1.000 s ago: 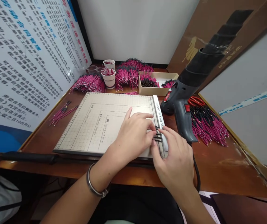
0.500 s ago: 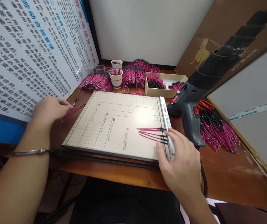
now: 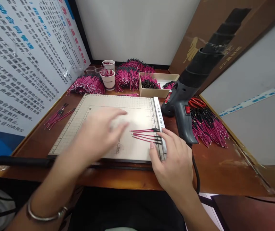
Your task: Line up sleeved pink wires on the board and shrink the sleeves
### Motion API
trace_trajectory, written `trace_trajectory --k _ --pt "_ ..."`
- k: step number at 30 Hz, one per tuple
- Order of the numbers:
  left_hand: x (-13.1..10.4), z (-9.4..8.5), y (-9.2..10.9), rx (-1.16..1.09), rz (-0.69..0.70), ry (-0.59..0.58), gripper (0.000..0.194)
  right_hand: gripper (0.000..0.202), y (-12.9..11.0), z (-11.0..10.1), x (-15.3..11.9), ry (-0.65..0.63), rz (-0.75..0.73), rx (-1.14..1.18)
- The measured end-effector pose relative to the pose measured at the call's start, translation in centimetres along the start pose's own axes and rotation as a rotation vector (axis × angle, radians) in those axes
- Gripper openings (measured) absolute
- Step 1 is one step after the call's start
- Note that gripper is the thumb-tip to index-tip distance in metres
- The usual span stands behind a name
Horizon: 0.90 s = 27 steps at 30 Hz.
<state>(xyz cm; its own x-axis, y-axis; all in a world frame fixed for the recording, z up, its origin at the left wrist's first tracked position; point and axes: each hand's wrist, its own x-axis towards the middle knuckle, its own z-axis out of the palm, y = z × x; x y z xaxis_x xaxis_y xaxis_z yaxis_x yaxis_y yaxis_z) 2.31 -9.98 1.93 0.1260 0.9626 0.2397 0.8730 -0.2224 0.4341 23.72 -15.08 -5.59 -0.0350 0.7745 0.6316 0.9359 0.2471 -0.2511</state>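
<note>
My left hand (image 3: 98,131), smeared by motion, hovers above the paper cutter board (image 3: 137,150). Its thumb and forefinger are apart, with nothing visible between them. A small row of pink wires (image 3: 144,134) with black sleeved ends lies on the board's right part, bare tips pointing left. My right hand (image 3: 173,157) rests at the board's right edge, fingers spread and holding nothing visible. Its fingertips touch the white guard strip (image 3: 159,114), and the thumb lies close to the black ends. On the table left of the board lie loose pink wires (image 3: 57,117).
Behind the board stand wire piles (image 3: 88,85), a paper cup (image 3: 107,81) of wire pieces and a cardboard box (image 3: 151,93). A heat gun (image 3: 185,112) stands upright at the right, beside another wire pile (image 3: 208,126). The cutter's black handle (image 3: 24,161) extends left along the table's front.
My left hand has moved right, from the loose wires on the table to above the board. My right hand keeps its place at the guard strip. The camera view has shifted.
</note>
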Motion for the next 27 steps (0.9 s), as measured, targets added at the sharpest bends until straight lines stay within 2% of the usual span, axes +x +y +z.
trace_trajectory --k 2,4,5,7,15,22,27 --pt "-0.9 2.5 1.8 0.006 0.330 -0.059 0.044 0.032 0.0 0.0 0.0 0.006 -0.008 0.002" --pt "-1.6 4.5 2.7 0.099 0.486 -0.057 0.048 0.035 -0.1 -0.1 -0.1 -0.005 -0.010 -0.013" --pt "-1.9 5.1 2.8 0.138 0.517 -0.048 0.048 0.037 -0.2 -0.1 -0.1 -0.018 -0.010 -0.025" --pt "-2.3 5.7 2.9 0.180 0.534 -0.021 0.048 0.037 -0.3 -0.1 0.0 -0.045 -0.004 -0.045" --pt "-3.4 5.6 2.9 0.234 0.561 0.064 0.049 0.034 -0.6 -0.2 -0.1 -0.033 0.033 -0.028" --pt "-3.6 6.3 3.0 0.248 0.544 0.027 0.053 0.047 -0.8 -0.4 0.0 -0.140 0.037 -0.115" --pt "-3.1 6.4 3.1 0.200 0.496 0.014 0.050 0.044 -0.9 -0.3 0.1 -0.134 0.050 -0.067"
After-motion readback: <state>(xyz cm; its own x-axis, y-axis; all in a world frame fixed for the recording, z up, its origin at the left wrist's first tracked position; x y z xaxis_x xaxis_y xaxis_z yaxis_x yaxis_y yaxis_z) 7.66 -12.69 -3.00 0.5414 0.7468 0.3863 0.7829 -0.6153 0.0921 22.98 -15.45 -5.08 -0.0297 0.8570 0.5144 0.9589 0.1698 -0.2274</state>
